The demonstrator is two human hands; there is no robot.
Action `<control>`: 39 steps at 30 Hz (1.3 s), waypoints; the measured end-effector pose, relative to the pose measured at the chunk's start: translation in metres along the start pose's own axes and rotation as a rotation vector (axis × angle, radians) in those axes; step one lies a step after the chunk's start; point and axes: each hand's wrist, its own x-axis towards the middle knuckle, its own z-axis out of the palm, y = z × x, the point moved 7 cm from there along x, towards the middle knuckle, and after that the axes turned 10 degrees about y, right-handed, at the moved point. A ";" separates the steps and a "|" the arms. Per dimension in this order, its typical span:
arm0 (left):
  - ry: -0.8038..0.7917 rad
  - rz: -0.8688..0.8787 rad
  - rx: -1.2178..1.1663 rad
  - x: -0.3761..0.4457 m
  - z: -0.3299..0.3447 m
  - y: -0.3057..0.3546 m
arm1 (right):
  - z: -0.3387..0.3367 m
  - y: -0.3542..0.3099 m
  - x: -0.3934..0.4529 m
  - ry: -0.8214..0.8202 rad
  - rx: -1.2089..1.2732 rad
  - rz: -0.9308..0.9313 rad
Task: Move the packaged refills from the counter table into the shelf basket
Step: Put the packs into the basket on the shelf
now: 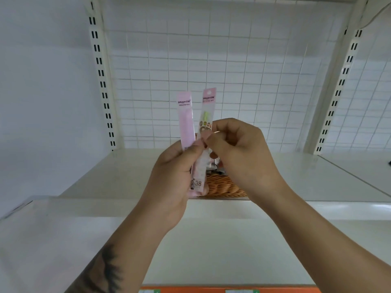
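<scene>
Head view, only view. Two hands up in front of the shelf, both working the same two packaged refills.

Count: 2 refill packs, 1 wicker basket, 2 slotted uprights, 1 wire grid back panel.

Left hand (171, 178): fingers curled round the lower ends of both packs, thumb pressed across the front. Forearm has a dark tattoo.

Right hand (239, 153): thumb and forefinger pinching the right pack about mid-length, remaining fingers curled in.

Left refill pack (186, 121): plain pink sleeve, small dark print near the top, roughly upright, tilted slightly left. Right refill pack (206, 115): pink header with a hang hole, clear body, green part visible inside, coloured round stickers lower down, tilted slightly right. The two fan apart at the top and meet at the bottom, where "0.38" shows on a label.

Both packs are held in the air, above and just near of the wicker basket (224, 188). Basket sits on the white shelf (105, 176), mostly hidden by the hands; some wrapped items show inside, count unreadable.

Far side: wire grid panel (222, 70); slotted upright left (101, 77), slotted upright right (342, 81).

Near bottom edge: orange strip (230, 289), partly cut off.
</scene>
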 end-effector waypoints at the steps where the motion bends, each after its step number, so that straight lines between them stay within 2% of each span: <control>1: 0.023 0.021 0.036 0.002 -0.001 0.001 | -0.002 0.000 0.004 0.012 0.014 0.017; 4: 0.045 -0.002 -0.001 0.006 -0.006 0.000 | -0.012 0.011 0.029 0.075 0.030 0.149; 8: 0.032 -0.047 -0.051 0.011 -0.017 -0.002 | -0.025 0.047 0.071 0.036 -0.236 0.265; 12: 0.010 -0.039 0.021 0.012 -0.024 -0.002 | -0.016 0.070 0.091 -0.104 -0.682 0.180; 17: 0.033 -0.068 0.019 0.011 -0.029 -0.007 | -0.006 0.086 0.095 -0.104 -0.909 0.099; 20: 0.047 -0.077 0.023 0.011 -0.033 -0.010 | -0.007 0.067 0.086 -0.018 -0.840 -0.013; 23: 0.082 -0.075 -0.012 0.011 -0.035 -0.009 | 0.000 0.023 0.057 0.050 -0.566 -0.187; 26: 0.089 -0.068 -0.123 0.012 -0.035 -0.007 | 0.019 -0.009 0.010 0.022 -0.380 -0.328; 32: 0.053 -0.093 -0.286 0.008 -0.037 -0.005 | 0.054 -0.005 -0.036 -0.006 -0.342 -0.509; 36: 0.044 -0.104 -0.214 0.003 -0.044 0.000 | 0.060 -0.001 -0.037 0.028 -0.464 -0.615; 38: 0.066 -0.026 -0.100 0.003 -0.051 0.003 | 0.060 0.000 -0.035 0.012 -0.444 -0.556; 39: 0.093 0.059 0.037 0.004 -0.058 0.004 | 0.058 0.000 -0.029 0.012 -0.430 -0.496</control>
